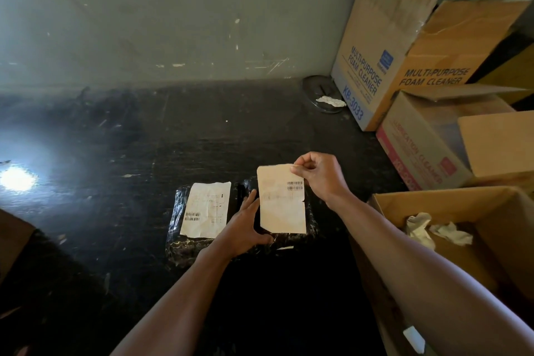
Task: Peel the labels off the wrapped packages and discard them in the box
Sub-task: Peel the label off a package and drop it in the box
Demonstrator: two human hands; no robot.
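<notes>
Foam-cleaner cartons (375, 61) stand behind the open box (450, 202) holding crumpled paper (419, 229).

The single head-worn wide-angle camera looks forward and down, close over the dark surface (115, 153), facing the wall (144, 9).

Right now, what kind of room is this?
Probably a storeroom or packing corner: cardboard cartons printed with foam cleaner stand piled by the wall, black wrapped packages lie on a dark scuffed surface, and an open box holds crumpled paper.
</notes>
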